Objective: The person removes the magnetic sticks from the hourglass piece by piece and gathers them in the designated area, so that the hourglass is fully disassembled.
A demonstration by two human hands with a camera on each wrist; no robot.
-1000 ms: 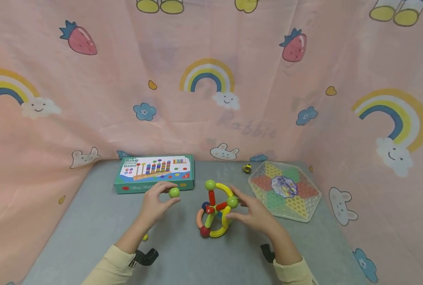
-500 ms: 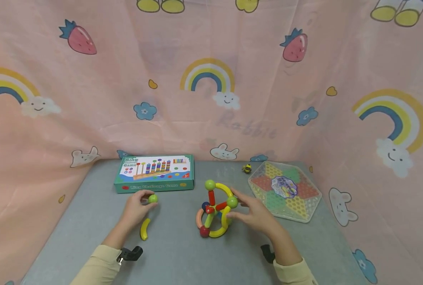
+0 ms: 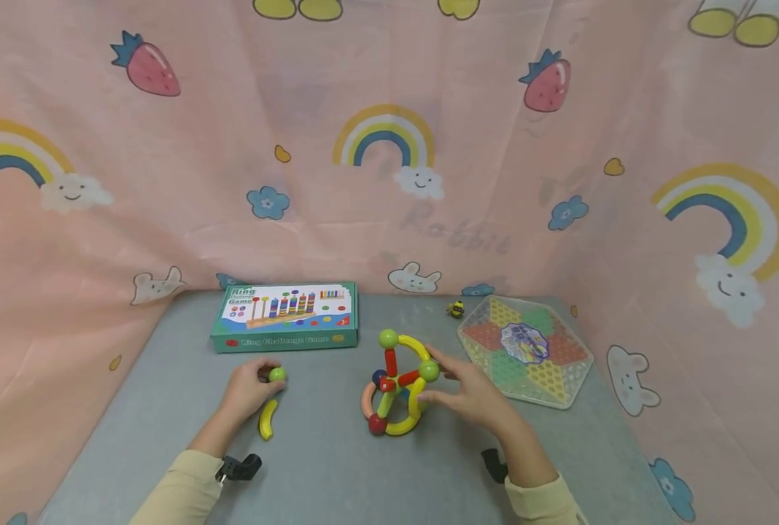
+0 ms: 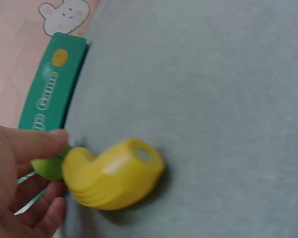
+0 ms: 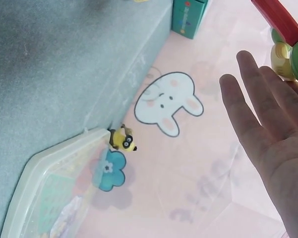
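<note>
Pinching a small green ball [image 3: 277, 374], the left hand [image 3: 243, 391] has its thumb and fingers bent close around it, low over the gray table [image 3: 324, 474]. A bent yellow stick [image 3: 268, 421] lies right by the ball, on the side nearer the person, and a shiny round spot shows on its end. It is hard to tell if the ball and the stick touch. To the right, a built toy [image 3: 387, 384] stands on the table, made of round balls, straight sticks and bent sticks. The right hand [image 3: 470, 394] is at its right side, with the thumb and first finger wide apart around the toy's green corner ball [image 3: 429, 371]. Its other fingers are straight and spread. You cannot tell how hard it touches the toy. Behind the left hand is a green game box [image 3: 286, 317]. At the back right are a tiny yellow and black toy [image 3: 456, 310] and a six-sided game board [image 3: 524, 352]. A pink cloth [image 3: 232, 95] with rainbows hangs behind.
</note>
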